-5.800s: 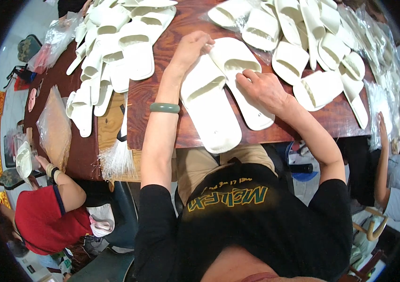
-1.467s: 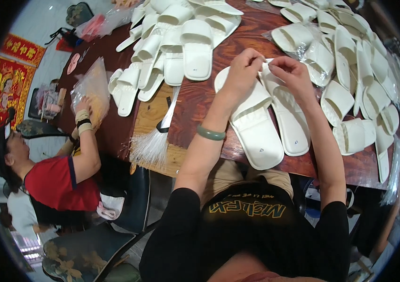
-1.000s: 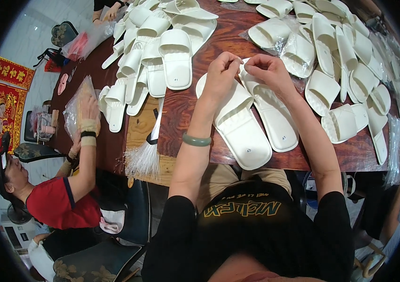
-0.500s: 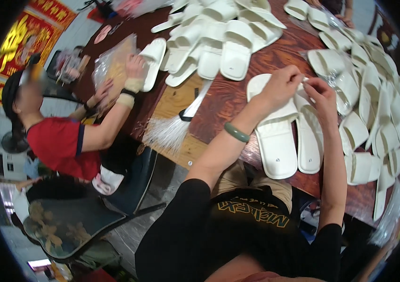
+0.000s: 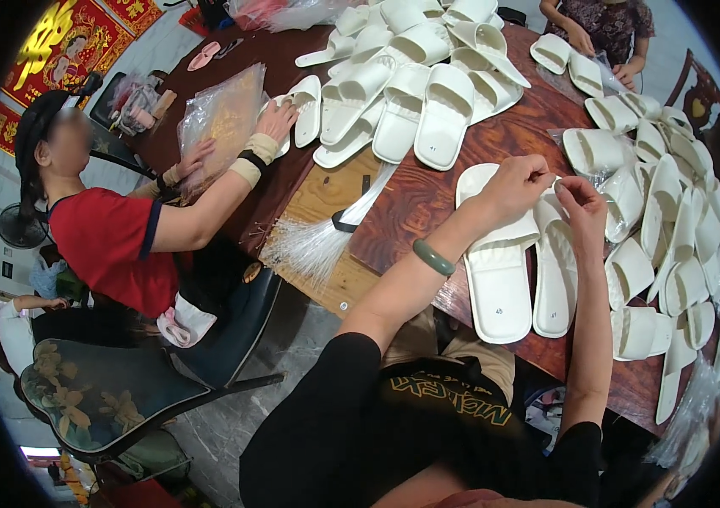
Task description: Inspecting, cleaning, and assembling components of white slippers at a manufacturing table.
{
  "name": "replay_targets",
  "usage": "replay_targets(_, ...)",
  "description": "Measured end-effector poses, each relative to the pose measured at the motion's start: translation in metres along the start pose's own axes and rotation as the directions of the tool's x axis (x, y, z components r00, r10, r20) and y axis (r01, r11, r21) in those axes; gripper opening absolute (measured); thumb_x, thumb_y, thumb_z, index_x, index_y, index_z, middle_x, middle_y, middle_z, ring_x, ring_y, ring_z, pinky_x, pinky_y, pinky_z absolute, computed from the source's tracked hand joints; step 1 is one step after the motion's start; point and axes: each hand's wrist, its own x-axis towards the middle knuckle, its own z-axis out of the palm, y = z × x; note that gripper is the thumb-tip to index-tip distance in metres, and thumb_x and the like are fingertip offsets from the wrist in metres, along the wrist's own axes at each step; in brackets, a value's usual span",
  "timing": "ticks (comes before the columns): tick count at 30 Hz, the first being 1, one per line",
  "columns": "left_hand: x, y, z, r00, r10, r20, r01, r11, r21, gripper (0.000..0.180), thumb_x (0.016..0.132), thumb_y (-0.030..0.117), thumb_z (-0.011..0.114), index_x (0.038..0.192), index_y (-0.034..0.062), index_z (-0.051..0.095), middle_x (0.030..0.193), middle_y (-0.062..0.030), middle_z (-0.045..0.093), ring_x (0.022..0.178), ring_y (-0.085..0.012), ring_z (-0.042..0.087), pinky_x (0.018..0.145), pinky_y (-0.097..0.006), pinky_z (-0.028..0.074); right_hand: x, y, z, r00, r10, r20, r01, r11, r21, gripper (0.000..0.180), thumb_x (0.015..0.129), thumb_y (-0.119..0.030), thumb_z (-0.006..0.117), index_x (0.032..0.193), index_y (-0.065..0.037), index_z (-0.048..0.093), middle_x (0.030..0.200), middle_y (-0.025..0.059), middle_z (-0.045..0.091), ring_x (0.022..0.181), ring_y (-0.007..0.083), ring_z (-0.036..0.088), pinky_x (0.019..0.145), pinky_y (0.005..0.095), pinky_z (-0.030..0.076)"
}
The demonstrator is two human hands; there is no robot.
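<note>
A pair of white open-toed slippers lies side by side at the table edge in front of me, the left slipper (image 5: 499,296) and the right slipper (image 5: 554,292) close together. Above their far ends my left hand (image 5: 516,188) is closed in a pinch, a green bangle (image 5: 433,257) on its wrist. Facing it, my right hand (image 5: 582,206) also pinches with thumb and forefinger. The fingertips almost meet over the right slipper. What lies between them is too small to make out.
A bundle of thin white plastic strands (image 5: 313,245) lies to the left. White slippers are piled at the far side (image 5: 411,85) and along the right (image 5: 669,203). A co-worker in red (image 5: 114,245) handles a clear plastic bag (image 5: 223,118); another person (image 5: 601,34) works opposite.
The whole view has shifted slightly, showing more of the person opposite. My hands stay pinched together over the slippers. The red-shirted co-worker's far hand has opened out toward a slipper beside the bag.
</note>
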Motion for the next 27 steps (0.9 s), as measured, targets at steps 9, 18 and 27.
replay_targets(9, 0.002, -0.003, -0.001, 0.997, 0.056, -0.045, -0.055, 0.998, 0.019, 0.02, 0.08, 0.014, 0.06, 0.075, -0.0051, 0.056, 0.059, -0.0077, 0.052, 0.056, -0.0094, 0.044, 0.051, -0.028, 0.037, 0.004, 0.006, -0.003, 0.998, -0.05, 0.037, 0.05, 0.999, -0.011, 0.007, 0.081, -0.005, 0.063, 0.088, -0.003, 0.064, 0.078, -0.0041, 0.059, 0.067, 0.002, 0.05, 0.057, 0.016, 0.038)
replay_targets(18, 0.002, -0.007, -0.003, 0.995, 0.076, -0.063, -0.074, 0.997, 0.031, 0.02, 0.079, 0.015, 0.06, 0.075, -0.0041, 0.057, 0.064, -0.0126, 0.058, 0.057, -0.017, 0.053, 0.054, -0.032, 0.042, 0.004, 0.004, 0.001, 0.996, -0.043, 0.073, 0.045, 0.999, -0.016, 0.006, 0.083, -0.005, 0.062, 0.088, -0.004, 0.063, 0.078, -0.0058, 0.058, 0.065, 0.0008, 0.048, 0.055, 0.0151, 0.035)
replay_targets(27, 0.01, 0.002, -0.015, 0.927, 0.173, -0.332, -0.239, 0.956, -0.17, 0.012, 0.083, 0.013, 0.06, 0.079, 0.002, 0.061, 0.071, -0.0007, 0.057, 0.065, -0.0075, 0.049, 0.058, -0.026, 0.041, 0.009, 0.012, -0.001, 0.991, -0.133, 0.006, 0.133, 0.98, -0.149, 0.016, 0.087, -0.015, 0.061, 0.098, -0.003, 0.063, 0.082, -0.0036, 0.059, 0.072, 0.0022, 0.05, 0.06, 0.0167, 0.038)
